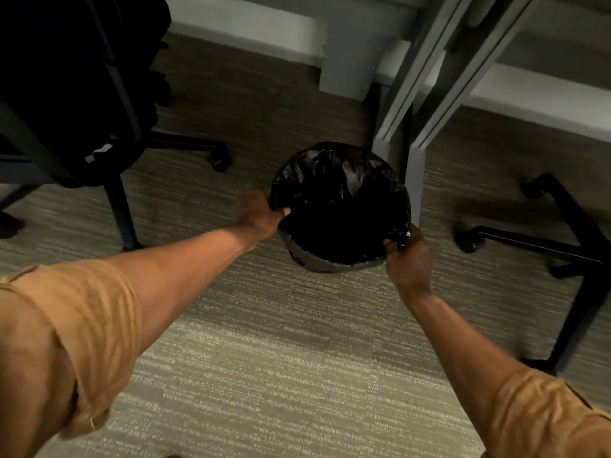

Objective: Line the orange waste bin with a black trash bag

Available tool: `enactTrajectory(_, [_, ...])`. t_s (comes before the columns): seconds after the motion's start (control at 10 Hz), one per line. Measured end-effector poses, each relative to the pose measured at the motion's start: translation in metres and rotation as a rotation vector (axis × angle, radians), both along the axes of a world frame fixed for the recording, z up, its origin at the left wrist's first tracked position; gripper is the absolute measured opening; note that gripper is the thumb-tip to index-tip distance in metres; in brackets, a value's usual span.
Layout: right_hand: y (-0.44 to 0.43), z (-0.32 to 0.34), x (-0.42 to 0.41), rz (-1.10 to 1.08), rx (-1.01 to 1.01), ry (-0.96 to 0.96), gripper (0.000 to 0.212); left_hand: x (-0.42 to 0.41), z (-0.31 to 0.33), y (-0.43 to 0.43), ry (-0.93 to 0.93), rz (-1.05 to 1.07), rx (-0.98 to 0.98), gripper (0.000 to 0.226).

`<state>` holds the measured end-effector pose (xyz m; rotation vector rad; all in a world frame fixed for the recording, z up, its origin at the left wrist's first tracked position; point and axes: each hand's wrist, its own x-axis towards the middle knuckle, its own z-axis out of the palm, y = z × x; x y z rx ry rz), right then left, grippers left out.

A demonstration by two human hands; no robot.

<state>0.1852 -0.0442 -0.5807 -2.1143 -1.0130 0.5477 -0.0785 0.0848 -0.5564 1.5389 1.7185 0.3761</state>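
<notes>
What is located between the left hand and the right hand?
In the head view, the open mouth of the black trash bag, stretched over the bin, lies between the left hand and the right hand; both grip its edge.

I'm looking down into an office. The floor is low-pile striped carpet (297, 375) in grey-beige, the commercial sort. On my left stands a black swivel chair (76, 94) on a star base with a caster (221, 164) showing; a second castered chair base (545, 246) sits at the right. Grey metal desk legs (413, 104) come down by a pale baseboard (251, 31) — workstation furniture, and a small round waste bin (325, 264) stands beside one leg.
</notes>
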Motion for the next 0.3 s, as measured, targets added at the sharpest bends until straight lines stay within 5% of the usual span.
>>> enactTrajectory(0.2, [-0.011, 0.006, -0.003, 0.057, -0.029, -0.029, 0.056, -0.008, 0.009, -0.004, -0.053, -0.045, -0.040, 0.035])
enactTrajectory(0.3, [-0.023, 0.015, -0.007, 0.037, -0.206, -0.069, 0.073, -0.017, 0.019, -0.011, 0.163, -0.124, -0.089, 0.063])
